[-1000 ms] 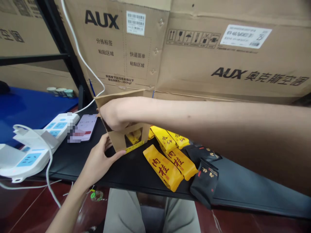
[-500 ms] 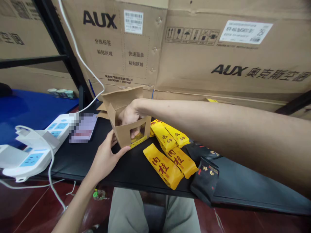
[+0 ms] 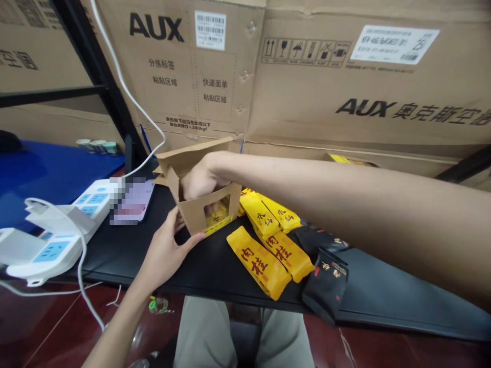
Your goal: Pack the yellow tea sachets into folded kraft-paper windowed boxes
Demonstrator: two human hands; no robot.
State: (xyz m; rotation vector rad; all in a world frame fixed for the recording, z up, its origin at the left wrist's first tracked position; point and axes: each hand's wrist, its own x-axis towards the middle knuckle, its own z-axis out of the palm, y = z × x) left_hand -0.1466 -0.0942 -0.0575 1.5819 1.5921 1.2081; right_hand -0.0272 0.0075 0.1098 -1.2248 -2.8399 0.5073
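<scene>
Black desk (image 3: 126, 255) is bearing a kraft box (image 3: 197, 217), left hand (image 3: 164, 253) gripping its near corner, right hand (image 3: 201, 179) reaching inside, grip hidden, yellow packets (image 3: 259, 263) lying just beside.

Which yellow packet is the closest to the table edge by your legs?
The long yellow packet with big red characters, lying slantwise at the front of the black table. The other long yellow packets all lie farther back from that edge.

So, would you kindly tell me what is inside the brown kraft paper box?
Through the window of the kraft paper box, a yellow packet shows. The right hand reaches in from above, hiding the rest.
</scene>
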